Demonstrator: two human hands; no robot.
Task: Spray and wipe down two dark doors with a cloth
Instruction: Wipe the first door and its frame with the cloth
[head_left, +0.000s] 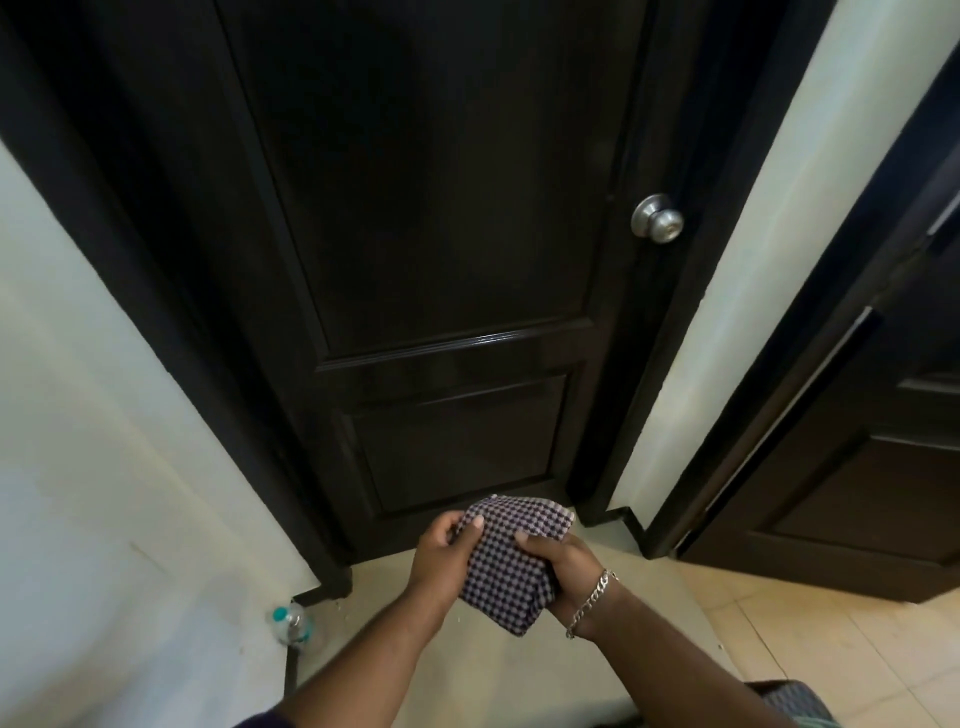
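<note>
While both hands, left hand (441, 551) & right hand (563, 566), grip folded cloth (506, 561), bottle (291, 623) stands by door (441, 234) frame.

The second door (883, 467) is cut off by the right edge. The near door (441, 208) loses its top to the upper edge. The bottle (291, 621) by the wall is blurred. The cloth (506, 561) hides most fingers (475, 525).

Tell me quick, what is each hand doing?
Left hand: holding the checked cloth, thumb on top.
Right hand: gripping the same cloth from the other side.
</note>
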